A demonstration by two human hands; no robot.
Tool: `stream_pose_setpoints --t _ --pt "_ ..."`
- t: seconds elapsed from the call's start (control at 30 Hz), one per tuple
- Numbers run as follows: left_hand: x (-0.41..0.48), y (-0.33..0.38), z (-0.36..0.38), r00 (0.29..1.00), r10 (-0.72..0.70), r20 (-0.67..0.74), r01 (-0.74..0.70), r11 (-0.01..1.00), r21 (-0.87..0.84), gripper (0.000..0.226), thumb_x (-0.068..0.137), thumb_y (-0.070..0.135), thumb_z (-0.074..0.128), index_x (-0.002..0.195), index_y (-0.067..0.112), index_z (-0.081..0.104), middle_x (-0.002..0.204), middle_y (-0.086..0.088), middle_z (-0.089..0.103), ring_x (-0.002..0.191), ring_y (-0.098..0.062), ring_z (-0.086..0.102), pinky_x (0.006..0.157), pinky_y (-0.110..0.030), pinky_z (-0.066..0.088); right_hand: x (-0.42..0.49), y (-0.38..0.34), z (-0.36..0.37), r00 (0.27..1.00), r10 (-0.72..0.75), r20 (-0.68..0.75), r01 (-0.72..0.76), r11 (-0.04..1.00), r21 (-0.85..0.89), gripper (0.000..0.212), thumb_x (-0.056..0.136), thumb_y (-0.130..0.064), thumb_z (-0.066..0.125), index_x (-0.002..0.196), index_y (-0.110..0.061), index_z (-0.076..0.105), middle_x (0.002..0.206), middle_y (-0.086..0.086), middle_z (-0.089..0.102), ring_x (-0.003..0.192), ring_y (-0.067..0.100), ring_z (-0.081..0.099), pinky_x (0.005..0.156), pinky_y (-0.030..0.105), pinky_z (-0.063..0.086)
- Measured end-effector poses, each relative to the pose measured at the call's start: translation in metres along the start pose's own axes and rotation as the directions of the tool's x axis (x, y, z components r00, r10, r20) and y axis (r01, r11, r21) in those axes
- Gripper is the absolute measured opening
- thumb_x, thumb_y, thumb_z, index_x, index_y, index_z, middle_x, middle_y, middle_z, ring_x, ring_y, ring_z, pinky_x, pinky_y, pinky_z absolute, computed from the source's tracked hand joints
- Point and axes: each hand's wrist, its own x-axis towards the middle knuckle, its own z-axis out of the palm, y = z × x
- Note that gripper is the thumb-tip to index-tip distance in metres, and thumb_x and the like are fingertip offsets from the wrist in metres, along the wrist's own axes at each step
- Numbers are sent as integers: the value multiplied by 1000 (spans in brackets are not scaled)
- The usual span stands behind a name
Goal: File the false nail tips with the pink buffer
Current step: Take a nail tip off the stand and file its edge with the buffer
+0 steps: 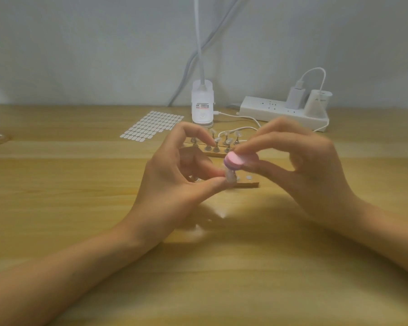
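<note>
Filing is under way, I judge: above the pale wooden table (80, 208) the left hand (174, 175) and right hand (304, 165) both pinch. Behind them the brown wooden holder board (247, 184) carries several more tips on small metal stands (226, 137); filed or not, I cannot tell. The right holds the pink buffer block (236, 161) on the clear false nail tip (230, 178) in the left.
</note>
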Motion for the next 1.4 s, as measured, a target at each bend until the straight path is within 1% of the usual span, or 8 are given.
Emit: stream_pose_setpoints --t 0.2,0.4,0.5,0.67,0.8,0.9,1.0,1.4 --pt "-1 1 1 999 25 31 -24 1000 -12 47 71 20 89 102 28 55 68 1 72 62 -9 69 55 -13 45 -1 -3 0 999 -49 11 49 999 8 20 89 -20 74 108 -17 71 94 8 64 87 21 65 78 41 53" --pt "1 1 -3 999 17 31 -16 1000 -12 51 69 36 86 107 28 53 72 0 75 73 -18 76 60 -26 53 -1 -3 2 996 -73 47 74 997 -32 19 86 -16 76 105 -13 75 92 10 65 87 22 66 79 38 53" --pt "1 4 -4 999 34 28 -34 999 20 50 69 38 86 106 30 53 71 2 74 70 -13 73 54 -17 46 -1 -4 2 997 -70 41 71 997 -11 20 85 -16 76 105 -12 75 92 9 65 86 22 65 79 36 53" --pt "1 4 -3 998 45 36 -46 998 49 50 72 29 89 106 28 52 70 2 74 70 -14 74 54 -15 44 0 -3 2 999 -38 2 38 999 -13 21 86 -18 74 107 -15 72 94 8 64 87 21 66 80 40 53" --pt "-1 5 -1 997 52 61 -53 999 11 50 74 28 88 107 25 52 67 3 72 67 -12 73 51 -16 46 -1 -3 3 994 -98 52 100 994 -38 20 86 -17 76 105 -13 75 94 5 65 87 17 65 82 29 52" --pt "0 5 -2 997 49 52 -49 999 9 48 75 20 87 107 25 51 70 -2 74 66 -16 74 44 -21 45 1 -1 -1 1000 -29 -4 29 999 -21 21 87 -17 76 107 -13 74 94 7 65 87 18 65 81 34 53" --pt "0 5 -1 996 58 67 -59 998 6 49 74 26 88 106 25 51 68 2 73 66 -15 74 50 -15 46 -1 -2 2 995 -81 64 82 996 -25 19 86 -17 76 105 -13 76 94 6 66 87 20 65 81 33 52" --pt "-1 4 -3 994 85 67 -88 995 46 49 75 21 87 107 22 51 71 -1 74 67 -15 74 51 -14 44 0 -3 1 998 -54 37 54 999 -3 19 87 -17 76 106 -13 75 95 7 66 88 19 66 80 36 53"
